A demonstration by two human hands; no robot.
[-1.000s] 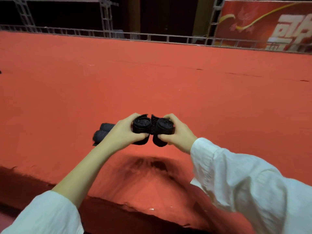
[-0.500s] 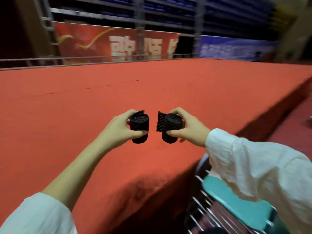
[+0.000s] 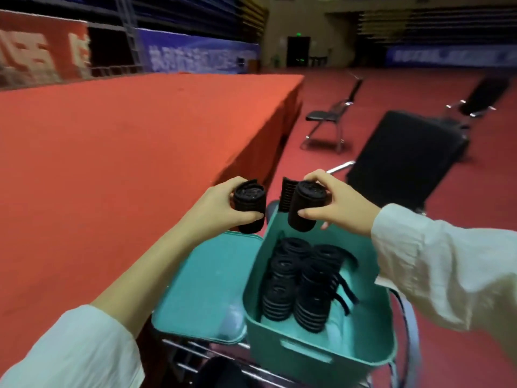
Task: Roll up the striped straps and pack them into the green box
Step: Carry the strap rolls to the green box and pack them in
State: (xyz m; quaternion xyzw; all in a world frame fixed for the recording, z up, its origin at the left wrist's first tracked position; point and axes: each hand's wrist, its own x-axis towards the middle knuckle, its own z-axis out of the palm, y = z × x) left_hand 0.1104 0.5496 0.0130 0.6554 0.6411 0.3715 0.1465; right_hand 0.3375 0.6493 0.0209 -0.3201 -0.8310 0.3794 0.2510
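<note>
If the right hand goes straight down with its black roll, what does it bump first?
Probably the rolled straps already packed in the green box, just below the right hand and its roll; depth is hard to judge.

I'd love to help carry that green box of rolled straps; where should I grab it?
Hook fingers into the handle slot cut in the near end wall of the green box, coming from the near side. It is open-topped and holds rolled straps, so keep it level. A matching far slot is likely but hidden.
</note>
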